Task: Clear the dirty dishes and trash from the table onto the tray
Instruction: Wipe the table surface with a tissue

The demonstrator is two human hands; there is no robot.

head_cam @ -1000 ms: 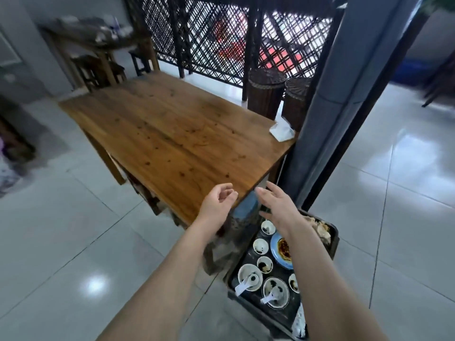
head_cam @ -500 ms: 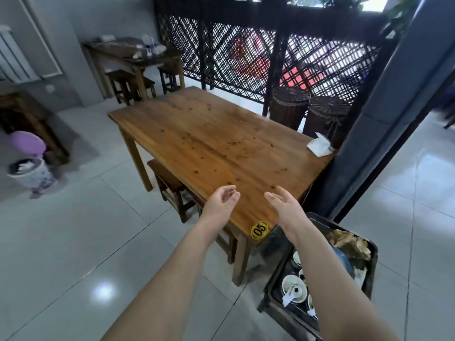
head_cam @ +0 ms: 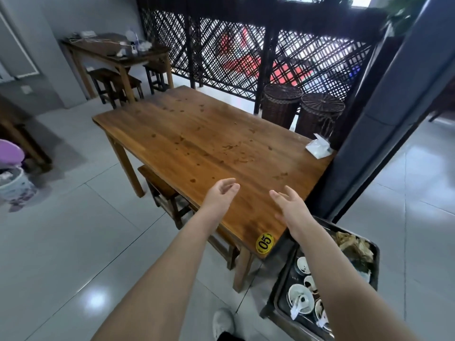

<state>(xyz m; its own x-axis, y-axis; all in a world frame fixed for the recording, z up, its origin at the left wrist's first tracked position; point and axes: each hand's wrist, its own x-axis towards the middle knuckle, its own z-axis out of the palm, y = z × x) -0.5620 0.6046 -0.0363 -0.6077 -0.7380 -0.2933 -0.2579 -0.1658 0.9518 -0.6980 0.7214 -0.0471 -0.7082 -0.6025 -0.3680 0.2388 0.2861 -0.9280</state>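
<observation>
A wooden table (head_cam: 197,143) with a yellow "05" sticker (head_cam: 264,243) at its near corner stands in front of me, its top stained with small spots and crumbs. A white tissue pack (head_cam: 318,148) lies at its far right edge. The dark tray (head_cam: 278,295) sits low at the bottom right, holding several dirty white bowls (head_cam: 299,297) with spoons and a heap of food scraps (head_cam: 354,247). My left hand (head_cam: 220,195) and my right hand (head_cam: 289,205) hover above the table's near end, palms facing each other, fingers loosely curled, holding nothing.
A wooden stool (head_cam: 162,188) is tucked under the table's left side. Two wicker baskets (head_cam: 280,107) stand behind the table by the lattice screen. A grey pillar (head_cam: 384,114) rises at the right. A bin with a purple lid (head_cam: 12,178) sits far left. Another table (head_cam: 115,52) stands at the back.
The view has pulled back and risen, so more of the table shows and the tray sits lower right. Both hands have stayed empty, now held over the table's near end.
</observation>
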